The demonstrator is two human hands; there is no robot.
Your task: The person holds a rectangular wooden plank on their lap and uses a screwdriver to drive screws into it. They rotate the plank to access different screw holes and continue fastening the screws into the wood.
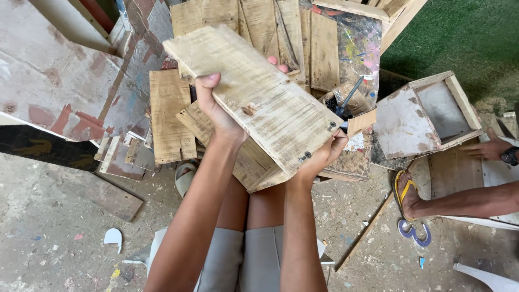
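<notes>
Box of pale wood held up over the knees in both hands, long axis running from upper left down to lower right. Left hand is closed round its left edge near the middle; right hand is closed under the lower right corner. Planks and a second box lie on the floor beyond.

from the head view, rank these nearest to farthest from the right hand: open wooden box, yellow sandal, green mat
From the right hand, which grips the low end of the wooden piece:
1. Yellow sandal, on another person's foot, just to the right.
2. Open wooden box, right and further up.
3. Green mat, top right corner.
The sandal and the box are fairly close in distance.
</notes>
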